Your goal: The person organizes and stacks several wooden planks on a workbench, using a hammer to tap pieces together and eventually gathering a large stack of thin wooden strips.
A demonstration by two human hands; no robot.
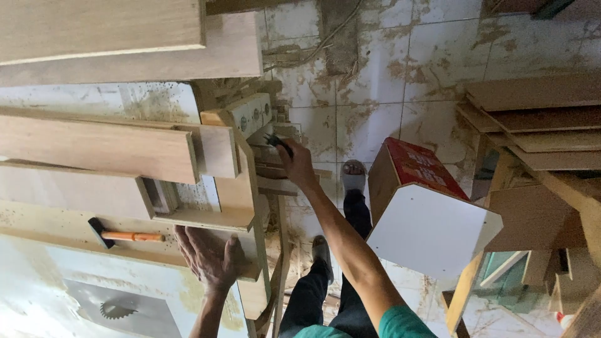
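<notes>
a: what are your hands doing?

b: my left hand (pixel 210 256) lies flat with fingers spread on the edge of the wooden frame (pixel 241 206) at the end of the surface (pixel 37 300); it presses rather than grips. my right hand (pixel 295 161) is stretched out further and closed around a small dark tool (pixel 275 141), held against the pale block with round fittings (pixel 253 112) at the frame's far corner.

a: how far along does it look?

b: my guess is midway. the frame's boards already seem joined into a corner, and the planks (pixel 100 147) lie stacked over it. the hammer with the orange handle (pixel 125 235) lies untouched just beside my left hand, and the saw blade (pixel 116 310) sits still in its slot. the fittings on the block look like what's left, though i can't tell whether they're tight.

a: any packages or labels about?

b: just past my right arm, on the floor side, a red box (pixel 416 166) with pale print on its top stands tilted against a white board with clipped corners (pixel 432 228). further off, on the right, plain brown boards (pixel 538 119) are piled with no labels i can see. the tiled floor (pixel 375 81) beyond is dusty.
</notes>
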